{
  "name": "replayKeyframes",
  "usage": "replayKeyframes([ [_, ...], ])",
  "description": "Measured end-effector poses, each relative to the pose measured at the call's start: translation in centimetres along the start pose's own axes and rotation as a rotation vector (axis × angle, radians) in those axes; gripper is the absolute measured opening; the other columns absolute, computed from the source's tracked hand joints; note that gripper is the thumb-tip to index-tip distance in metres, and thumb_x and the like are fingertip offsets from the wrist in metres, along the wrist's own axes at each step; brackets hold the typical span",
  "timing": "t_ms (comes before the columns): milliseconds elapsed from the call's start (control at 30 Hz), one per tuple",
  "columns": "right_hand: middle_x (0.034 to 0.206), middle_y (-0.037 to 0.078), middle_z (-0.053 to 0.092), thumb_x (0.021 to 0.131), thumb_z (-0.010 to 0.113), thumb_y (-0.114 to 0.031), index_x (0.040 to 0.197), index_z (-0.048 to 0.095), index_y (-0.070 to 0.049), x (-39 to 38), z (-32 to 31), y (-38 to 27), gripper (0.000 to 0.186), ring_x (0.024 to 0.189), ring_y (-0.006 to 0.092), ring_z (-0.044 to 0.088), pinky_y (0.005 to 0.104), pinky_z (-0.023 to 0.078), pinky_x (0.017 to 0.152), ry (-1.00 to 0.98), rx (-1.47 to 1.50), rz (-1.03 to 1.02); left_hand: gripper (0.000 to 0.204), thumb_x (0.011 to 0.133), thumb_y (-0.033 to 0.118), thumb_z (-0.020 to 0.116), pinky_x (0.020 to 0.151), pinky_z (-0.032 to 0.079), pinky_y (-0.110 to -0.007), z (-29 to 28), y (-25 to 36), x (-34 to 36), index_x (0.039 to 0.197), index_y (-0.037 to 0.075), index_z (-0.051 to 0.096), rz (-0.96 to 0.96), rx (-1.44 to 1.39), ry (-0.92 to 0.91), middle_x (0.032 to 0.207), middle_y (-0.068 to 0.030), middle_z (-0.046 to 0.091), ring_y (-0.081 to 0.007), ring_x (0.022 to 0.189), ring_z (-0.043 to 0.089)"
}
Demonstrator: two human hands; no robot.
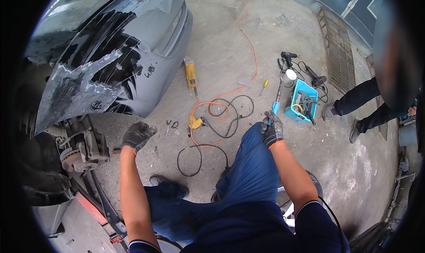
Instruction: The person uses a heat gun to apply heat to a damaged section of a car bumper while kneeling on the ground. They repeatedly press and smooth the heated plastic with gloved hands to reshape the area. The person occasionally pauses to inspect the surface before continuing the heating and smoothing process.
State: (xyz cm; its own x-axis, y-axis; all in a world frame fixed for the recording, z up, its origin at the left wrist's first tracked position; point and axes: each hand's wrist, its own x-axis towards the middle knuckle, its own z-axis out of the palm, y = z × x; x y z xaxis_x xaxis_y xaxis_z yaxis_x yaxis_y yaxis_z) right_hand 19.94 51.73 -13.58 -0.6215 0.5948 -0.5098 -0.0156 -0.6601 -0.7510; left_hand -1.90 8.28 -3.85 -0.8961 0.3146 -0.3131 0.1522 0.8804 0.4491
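Note:
My right hand [275, 128], in a dark grey glove, is wrapped around a blue power tool [276, 107] with a long, narrow metal nose that points away from me. A thin dark cord trails from the tool across my thigh. My left hand [139, 136], gloved the same way, hovers near the car's lower edge with loosely bent fingers and nothing visible in it. Left of it is an exposed brake disc [84, 161]. Above that hand, the car's body panel [146, 67] has grey filler and scraped black patches.
A yellow power tool [191, 75], orange cable [254, 54], black cable and scissors [167, 129] lie on the concrete. At right are a turquoise tool basket [305, 87], white cup [289, 77], black power tools and a person's legs [358, 98]. A red jack [92, 208] stands lower left.

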Motion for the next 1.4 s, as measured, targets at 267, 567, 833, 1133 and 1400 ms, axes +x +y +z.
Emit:
replayKeyframes([
  [267, 0.061, -0.003, 0.047, 0.095, 0.054, -0.031, 0.095, 0.056, -0.012, -8.0, 8.6, 0.2, 0.019, 0.047, 0.0123, 0.045, 0.0277, 0.038, 0.042, -0.405, 0.480, 0.311, 0.081, 0.076, 0.044, 0.073, 0.103, 0.037, -0.039, 15.4, 13.2, -8.0, 0.136, 0.001, 0.041, 0.780, -0.264, -0.456, 0.133, -0.0230, 0.047, -0.0338, 0.123, 0.046],
  [567, 0.064, -0.001, 0.047, 0.095, 0.053, -0.025, 0.103, 0.055, -0.001, -7.0, 11.4, -13.9, 0.025, 0.046, 0.0064, 0.042, 0.0201, 0.035, 0.038, -0.700, 0.646, 0.167, 0.029, 0.089, 0.032, 0.058, 0.073, 0.049, -0.036, 19.0, 4.4, -5.1, 0.098, 0.005, 0.065, 0.275, -0.102, -0.556, 0.087, -0.0142, 0.068, -0.0254, 0.079, 0.064],
  [833, 0.064, -0.003, 0.047, 0.092, 0.057, -0.016, 0.101, 0.053, -0.008, 1.0, 3.5, -19.2, 0.013, 0.047, 0.0085, 0.044, 0.0225, 0.036, 0.040, -0.344, 0.149, -0.141, 0.024, 0.087, 0.028, 0.060, 0.071, 0.049, -0.039, 14.5, -8.7, 0.9, 0.092, 0.004, 0.066, -0.065, -0.100, 0.123, 0.083, -0.0162, 0.068, -0.0297, 0.077, 0.065],
  [1133, 0.058, 0.002, 0.050, 0.088, 0.065, -0.025, 0.094, 0.056, -0.005, 12.3, -4.4, -8.0, 0.023, 0.042, 0.0124, 0.049, 0.0283, 0.038, 0.038, 0.309, -0.764, -0.339, 0.041, 0.092, 0.040, 0.056, 0.071, 0.049, -0.033, 17.8, -6.1, 0.4, 0.091, 0.001, 0.066, -0.240, -0.440, -0.155, 0.077, -0.0118, 0.070, -0.0197, 0.072, 0.065],
  [1400, 0.062, 0.010, 0.056, 0.083, 0.067, -0.032, 0.085, 0.056, -0.005, 15.6, -17.3, 9.7, 0.030, 0.052, 0.0230, 0.054, 0.0394, 0.044, 0.053, 0.389, -1.223, -0.148, 0.032, 0.086, 0.039, 0.054, 0.081, 0.048, -0.046, 25.7, -3.4, -3.9, 0.098, 0.011, 0.066, 0.062, 0.034, -0.453, 0.100, -0.0150, 0.066, -0.0370, 0.097, 0.060],
])
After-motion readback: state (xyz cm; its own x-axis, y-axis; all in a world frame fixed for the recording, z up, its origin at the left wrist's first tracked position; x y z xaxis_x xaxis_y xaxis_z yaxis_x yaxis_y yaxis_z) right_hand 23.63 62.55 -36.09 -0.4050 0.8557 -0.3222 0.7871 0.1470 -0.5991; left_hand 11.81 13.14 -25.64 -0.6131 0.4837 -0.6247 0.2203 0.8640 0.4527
